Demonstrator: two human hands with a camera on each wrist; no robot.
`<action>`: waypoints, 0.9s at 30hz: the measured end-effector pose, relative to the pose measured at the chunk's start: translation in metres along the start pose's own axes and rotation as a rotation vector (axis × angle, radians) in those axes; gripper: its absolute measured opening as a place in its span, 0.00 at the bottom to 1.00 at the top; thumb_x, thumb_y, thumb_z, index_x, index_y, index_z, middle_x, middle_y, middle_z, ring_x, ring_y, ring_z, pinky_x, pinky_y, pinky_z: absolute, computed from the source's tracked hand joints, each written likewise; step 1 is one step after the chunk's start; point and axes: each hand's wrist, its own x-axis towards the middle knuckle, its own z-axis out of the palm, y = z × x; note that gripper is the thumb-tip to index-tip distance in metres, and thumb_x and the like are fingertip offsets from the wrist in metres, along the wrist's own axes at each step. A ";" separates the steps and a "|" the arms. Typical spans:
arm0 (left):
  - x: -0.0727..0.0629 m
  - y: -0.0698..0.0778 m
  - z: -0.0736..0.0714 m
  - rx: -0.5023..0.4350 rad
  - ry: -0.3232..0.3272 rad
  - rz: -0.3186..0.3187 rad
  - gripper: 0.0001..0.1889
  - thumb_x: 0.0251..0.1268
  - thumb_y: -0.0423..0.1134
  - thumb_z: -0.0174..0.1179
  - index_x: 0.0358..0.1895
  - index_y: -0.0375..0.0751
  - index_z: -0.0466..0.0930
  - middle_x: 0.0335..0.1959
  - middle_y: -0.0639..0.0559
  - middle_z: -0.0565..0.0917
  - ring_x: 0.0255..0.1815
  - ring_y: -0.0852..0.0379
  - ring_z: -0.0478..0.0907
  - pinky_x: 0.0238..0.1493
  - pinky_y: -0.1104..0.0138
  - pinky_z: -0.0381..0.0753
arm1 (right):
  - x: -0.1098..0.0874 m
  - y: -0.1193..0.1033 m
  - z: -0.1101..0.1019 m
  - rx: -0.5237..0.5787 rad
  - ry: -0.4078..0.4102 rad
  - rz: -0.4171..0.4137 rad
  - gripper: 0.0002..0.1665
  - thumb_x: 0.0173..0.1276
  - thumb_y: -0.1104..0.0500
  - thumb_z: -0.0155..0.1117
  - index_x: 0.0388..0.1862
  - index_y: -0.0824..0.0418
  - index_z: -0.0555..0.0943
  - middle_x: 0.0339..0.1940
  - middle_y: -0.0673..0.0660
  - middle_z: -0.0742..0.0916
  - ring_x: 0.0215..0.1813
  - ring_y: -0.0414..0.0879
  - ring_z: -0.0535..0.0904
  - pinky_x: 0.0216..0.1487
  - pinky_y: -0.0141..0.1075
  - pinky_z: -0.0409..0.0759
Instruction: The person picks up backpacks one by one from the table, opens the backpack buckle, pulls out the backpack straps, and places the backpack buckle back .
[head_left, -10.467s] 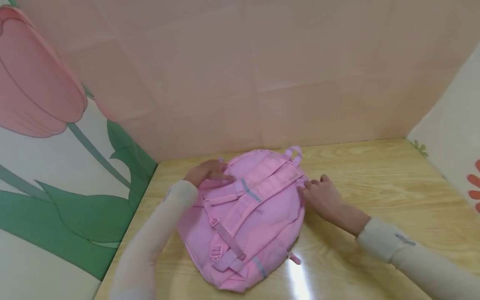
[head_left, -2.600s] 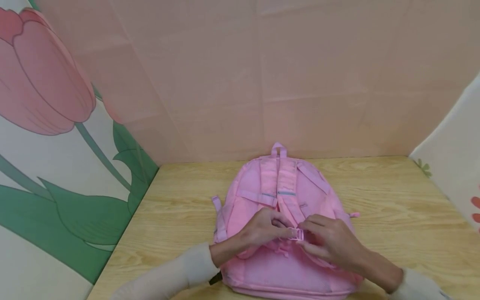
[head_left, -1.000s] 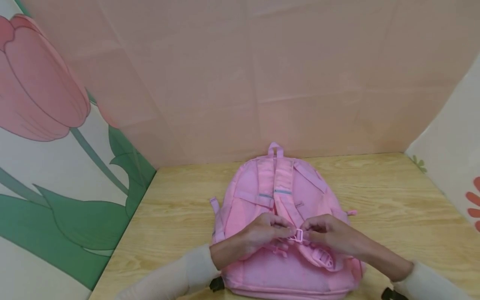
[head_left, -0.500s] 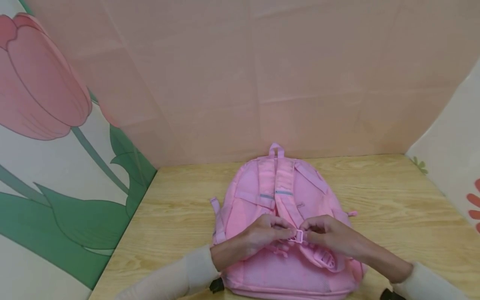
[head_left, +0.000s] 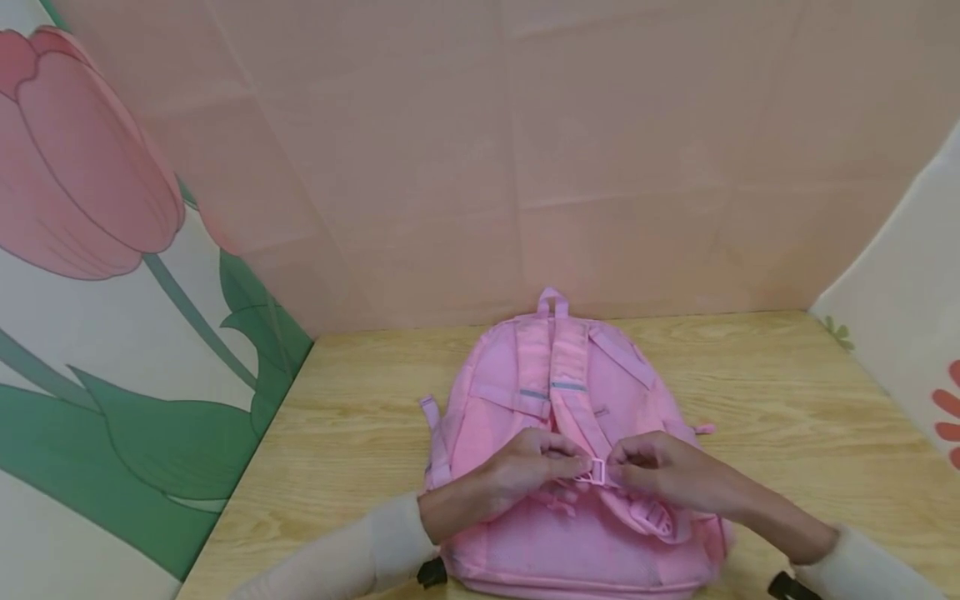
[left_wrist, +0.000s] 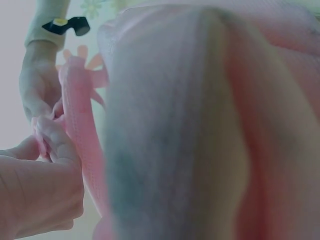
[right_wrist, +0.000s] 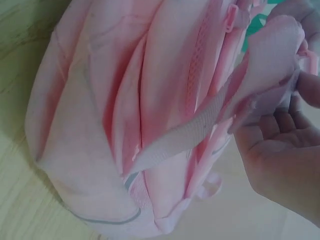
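A pink backpack (head_left: 570, 546) rests on the table, its shoulder straps (head_left: 570, 358) facing me and its top loop pointing toward the back wall. Over its lower middle, my left hand (head_left: 521, 467) pinches a pink plastic buckle (head_left: 597, 472) between thumb and fingers. Just right of that buckle, my right hand (head_left: 671, 471) grips the webbing strap that leads from it. The right wrist view shows this webbing (right_wrist: 175, 145) running from the bag's side into my right hand (right_wrist: 280, 155), where it is folded over. Fingers partly hide the buckle.
Wood-grain table (head_left: 360, 417) surrounds the bag. A pinkish wall sheet (head_left: 510, 167) stands behind, with a tulip-printed panel (head_left: 97, 208) at left and a white panel (head_left: 915, 275) at right. A loose strap end (head_left: 431, 412) sticks out on the bag's left.
The backpack lay tilted earlier and now points straight at the back wall. My hands moved from its upper sides to the buckle. Lately the right hand has shifted slightly right.
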 end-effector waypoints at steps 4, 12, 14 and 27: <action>0.000 0.000 0.000 -0.005 -0.008 0.000 0.09 0.68 0.35 0.63 0.47 0.34 0.83 0.31 0.51 0.86 0.27 0.59 0.83 0.45 0.51 0.89 | 0.000 0.001 0.000 0.020 -0.004 -0.021 0.10 0.76 0.63 0.55 0.38 0.66 0.80 0.27 0.49 0.81 0.27 0.32 0.75 0.22 0.27 0.80; -0.001 -0.001 0.000 0.007 -0.012 0.009 0.09 0.68 0.34 0.63 0.47 0.34 0.82 0.28 0.52 0.86 0.27 0.59 0.83 0.44 0.52 0.89 | 0.003 0.000 0.003 0.080 -0.014 -0.059 0.09 0.76 0.65 0.54 0.39 0.69 0.80 0.28 0.49 0.81 0.26 0.32 0.74 0.20 0.26 0.79; -0.001 -0.001 0.001 0.007 -0.013 0.012 0.09 0.68 0.34 0.63 0.47 0.34 0.82 0.28 0.52 0.85 0.26 0.59 0.83 0.44 0.52 0.89 | 0.004 0.000 0.004 0.079 -0.013 -0.070 0.09 0.76 0.66 0.54 0.40 0.69 0.80 0.28 0.50 0.81 0.27 0.33 0.75 0.22 0.26 0.79; -0.001 -0.002 0.001 0.009 -0.009 0.020 0.08 0.68 0.33 0.63 0.46 0.33 0.82 0.32 0.49 0.88 0.25 0.59 0.83 0.41 0.55 0.90 | 0.004 -0.002 0.004 0.013 0.003 -0.084 0.08 0.75 0.66 0.55 0.40 0.65 0.82 0.28 0.55 0.83 0.30 0.33 0.76 0.27 0.30 0.82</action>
